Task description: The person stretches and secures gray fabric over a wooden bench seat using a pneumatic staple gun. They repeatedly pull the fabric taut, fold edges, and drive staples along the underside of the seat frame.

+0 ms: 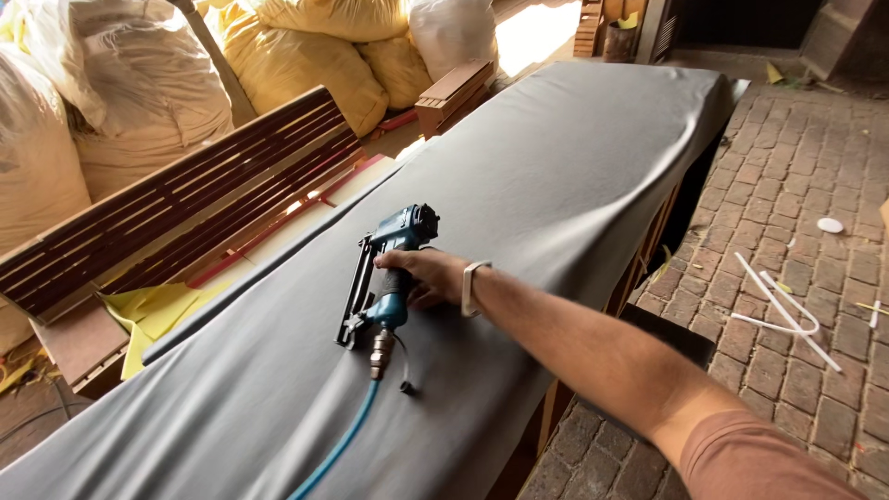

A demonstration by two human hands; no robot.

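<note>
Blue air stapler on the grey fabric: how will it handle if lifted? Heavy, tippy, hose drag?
The blue stapler looks metal-bodied, so probably heavy for its size. It lies on its side, so it is unlikely to roll. The right hand grips its handle; the blue hose at the base will likely tug when it is lifted. The grey fabric may wrinkle if it is pushed.

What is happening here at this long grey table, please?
A person's right hand grips the handle of a blue pneumatic staple gun, which lies on grey fabric spread over a long frame. A blue air hose runs from the tool's base toward the camera. The left hand is out of view. Stuffed yellow and white sacks and a slatted wooden panel sit beyond, and the floor is brick paving.
</note>
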